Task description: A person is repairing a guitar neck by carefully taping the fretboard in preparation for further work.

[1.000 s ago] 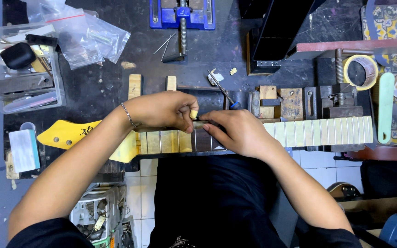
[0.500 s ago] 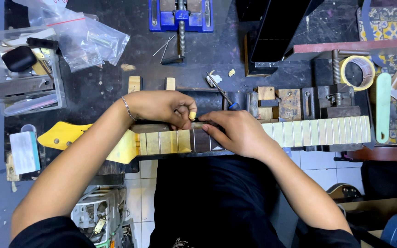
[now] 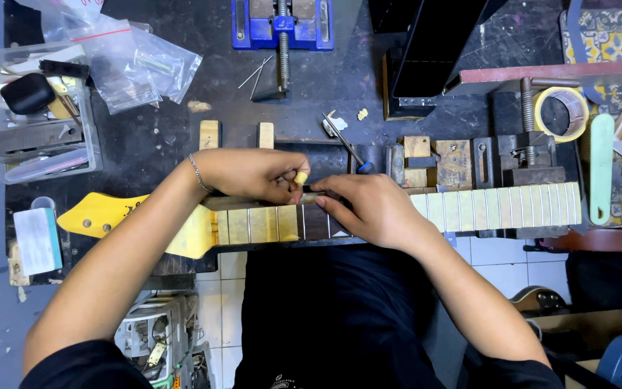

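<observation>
Yellow-taped guitar neck (image 3: 469,209) lies under both hands: left hand (image 3: 253,174), right hand (image 3: 368,210) pinching a small strip (image 3: 309,194).

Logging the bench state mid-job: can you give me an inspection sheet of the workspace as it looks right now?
Surface: dark, scuffed workbench, dusty, small chips scattered.
Job's things: guitar neck lying across the front edge, yellow headstock at the left, pale tape strips between frets; one dark bare patch under the hands.
Clutter: blue vise, plastic bags, clear tray of tools, tape roll, wooden blocks.
Hands: left hand pinches a small yellow piece; right hand presses on the fretboard beside it.
Cables: nothing seen.
Surroundings: white tiled floor below, patterned tiles at the upper right.
</observation>
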